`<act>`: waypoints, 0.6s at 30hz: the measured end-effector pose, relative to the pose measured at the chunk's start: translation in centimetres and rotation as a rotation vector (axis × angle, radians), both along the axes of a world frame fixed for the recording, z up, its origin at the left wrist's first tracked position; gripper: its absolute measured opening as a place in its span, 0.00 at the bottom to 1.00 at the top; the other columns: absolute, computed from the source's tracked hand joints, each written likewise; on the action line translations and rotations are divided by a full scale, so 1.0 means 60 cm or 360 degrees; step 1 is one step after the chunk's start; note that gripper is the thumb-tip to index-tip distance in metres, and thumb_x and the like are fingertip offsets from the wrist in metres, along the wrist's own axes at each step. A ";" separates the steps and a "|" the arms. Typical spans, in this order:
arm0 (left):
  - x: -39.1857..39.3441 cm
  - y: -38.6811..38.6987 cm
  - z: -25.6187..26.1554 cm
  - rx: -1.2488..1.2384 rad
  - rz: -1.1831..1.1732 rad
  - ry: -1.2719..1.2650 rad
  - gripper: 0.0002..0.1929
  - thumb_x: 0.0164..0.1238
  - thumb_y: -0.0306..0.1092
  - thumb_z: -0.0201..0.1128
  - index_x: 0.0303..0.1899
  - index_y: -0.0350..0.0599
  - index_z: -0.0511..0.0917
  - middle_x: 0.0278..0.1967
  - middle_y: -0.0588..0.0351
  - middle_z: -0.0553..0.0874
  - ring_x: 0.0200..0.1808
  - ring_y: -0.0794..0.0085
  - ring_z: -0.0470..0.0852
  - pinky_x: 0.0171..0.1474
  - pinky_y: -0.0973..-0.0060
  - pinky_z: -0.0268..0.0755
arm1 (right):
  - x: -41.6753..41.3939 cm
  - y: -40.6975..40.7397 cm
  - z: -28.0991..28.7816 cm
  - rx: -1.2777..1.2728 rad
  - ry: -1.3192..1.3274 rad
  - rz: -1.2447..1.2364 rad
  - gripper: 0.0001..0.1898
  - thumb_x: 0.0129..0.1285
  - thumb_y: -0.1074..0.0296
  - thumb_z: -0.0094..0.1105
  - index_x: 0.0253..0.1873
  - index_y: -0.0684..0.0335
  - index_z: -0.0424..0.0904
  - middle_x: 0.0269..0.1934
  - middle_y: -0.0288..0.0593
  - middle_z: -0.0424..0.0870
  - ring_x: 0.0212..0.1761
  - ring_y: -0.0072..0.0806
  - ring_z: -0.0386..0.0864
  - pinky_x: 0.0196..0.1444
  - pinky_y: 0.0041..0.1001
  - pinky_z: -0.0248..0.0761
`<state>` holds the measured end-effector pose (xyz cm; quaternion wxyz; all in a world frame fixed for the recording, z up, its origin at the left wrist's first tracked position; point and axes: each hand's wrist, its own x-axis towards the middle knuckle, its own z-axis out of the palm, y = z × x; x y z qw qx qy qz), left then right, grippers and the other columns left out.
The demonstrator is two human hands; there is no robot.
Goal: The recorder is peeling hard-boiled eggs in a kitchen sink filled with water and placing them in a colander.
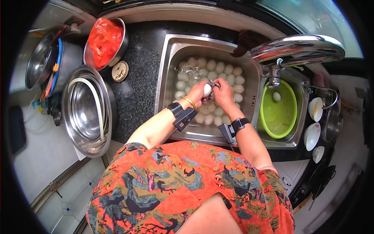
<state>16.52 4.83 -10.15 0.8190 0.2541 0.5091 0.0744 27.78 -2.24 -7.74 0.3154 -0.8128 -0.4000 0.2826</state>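
Observation:
My left hand (198, 93) grips a pale egg (207, 90) above the large basin of a stainless steel sink (167, 58). My right hand (223, 92) holds a wet, greyish cloth (214, 84) against that egg. Below both hands, many whitish eggs (219, 67) lie in rows under water in the basin. Some of them are hidden by my hands and forearms. To the right, in the smaller basin, sits a lime-green plastic colander (277, 117) with a single egg (276, 96) inside it.
A chrome faucet (274, 76) rises between the basins. Left on the dark speckled counter (137, 87) are nested steel bowls (87, 117), a round lid (119, 71) and a steel bowl (124, 38) holding a red plastic bag (105, 41). White bowls (312, 137) line the right side.

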 end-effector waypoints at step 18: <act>0.000 0.018 -0.009 -0.0028 0.0203 0.0036 0.12 0.68 0.44 0.49 0.38 0.50 0.76 0.31 0.58 0.81 0.29 0.70 0.79 0.26 0.71 0.71 | -0.022 -0.022 0.035 0.0273 0.0256 0.0634 0.10 0.48 0.75 0.50 0.38 0.60 0.75 0.37 0.46 0.76 0.40 0.45 0.76 0.42 0.35 0.70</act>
